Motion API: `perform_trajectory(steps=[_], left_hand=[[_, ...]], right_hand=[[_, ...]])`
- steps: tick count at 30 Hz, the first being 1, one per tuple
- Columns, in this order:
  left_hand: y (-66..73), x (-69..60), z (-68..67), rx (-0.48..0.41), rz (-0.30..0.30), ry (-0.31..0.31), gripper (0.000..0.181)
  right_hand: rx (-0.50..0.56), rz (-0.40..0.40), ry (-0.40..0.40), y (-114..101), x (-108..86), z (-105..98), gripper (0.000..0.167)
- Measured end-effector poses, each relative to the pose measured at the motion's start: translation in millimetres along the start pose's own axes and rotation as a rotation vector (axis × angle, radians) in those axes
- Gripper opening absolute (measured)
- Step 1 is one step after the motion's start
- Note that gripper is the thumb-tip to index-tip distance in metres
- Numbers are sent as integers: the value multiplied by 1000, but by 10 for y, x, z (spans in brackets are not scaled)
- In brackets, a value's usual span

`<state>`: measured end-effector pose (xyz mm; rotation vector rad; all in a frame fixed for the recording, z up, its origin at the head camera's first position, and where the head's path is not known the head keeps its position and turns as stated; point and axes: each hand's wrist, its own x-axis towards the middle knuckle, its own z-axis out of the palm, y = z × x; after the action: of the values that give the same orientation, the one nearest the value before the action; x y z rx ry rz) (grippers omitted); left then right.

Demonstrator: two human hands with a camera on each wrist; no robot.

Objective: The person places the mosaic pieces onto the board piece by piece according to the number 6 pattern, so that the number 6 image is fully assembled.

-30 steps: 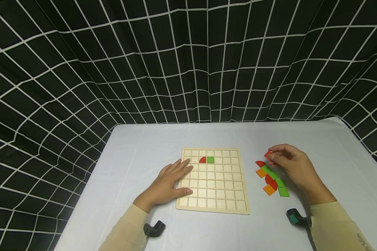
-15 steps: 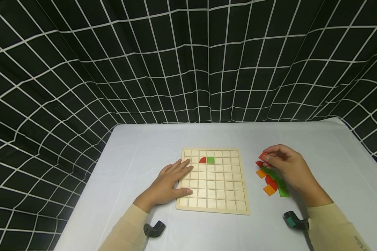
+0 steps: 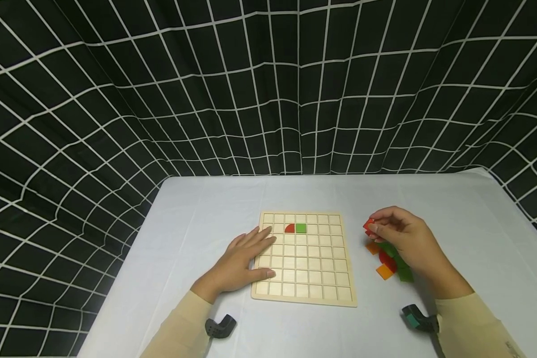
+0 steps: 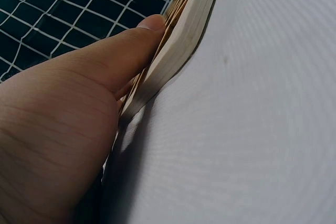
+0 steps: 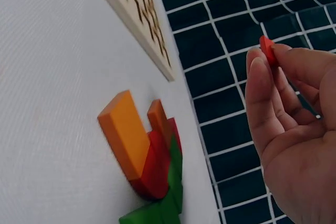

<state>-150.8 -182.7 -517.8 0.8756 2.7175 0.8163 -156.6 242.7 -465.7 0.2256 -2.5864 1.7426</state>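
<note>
My left hand point(image 3: 237, 263) lies with spread fingers on the left edge of a wooden grid board point(image 3: 308, 300); in the left wrist view the thumb point(image 4: 131, 43) rests along the board's side. A red quarter-round tile point(image 3: 290, 228) and a green square tile point(image 3: 301, 228) sit side by side in its second row from the back. To the right of the board, my right hand point(image 3: 407, 238) pinches a small red tile point(image 5: 268, 51) between thumb and fingertips, raised above the table. The fingers hide part of that tile, so its full shape cannot be told.
Below the right hand lies a loose group of tiles: orange squares point(image 3: 385, 271), red rounded pieces point(image 3: 387, 261) and green squares point(image 3: 404, 274). A white cloth point(image 3: 206, 209) covers the table. A black curtain with white grid lines point(image 3: 268, 99) hangs behind it.
My right hand has moved a little to the left with the red tile, now partly covering the loose tiles. The left hand and the board have stayed in place.
</note>
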Motion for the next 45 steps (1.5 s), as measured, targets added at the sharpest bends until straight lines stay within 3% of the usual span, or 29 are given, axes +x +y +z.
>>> perform_trajectory(steps=[13, 24, 35, 45], left_hand=[[3, 4, -13, -1, -1, 3, 88], [0, -9, -20, -2, 4, 2, 88], [11, -14, -10, 3, 1, -2, 88], [24, -11, -24, 13, 5, 0, 87]], right_hand=[[81, -44, -50, -216, 16, 96, 20], [20, -5, -88, -309, 81, 270, 22], [-6, -33, -114, -285, 261, 458, 19], [72, -9, -163, -226, 421, 601, 19]])
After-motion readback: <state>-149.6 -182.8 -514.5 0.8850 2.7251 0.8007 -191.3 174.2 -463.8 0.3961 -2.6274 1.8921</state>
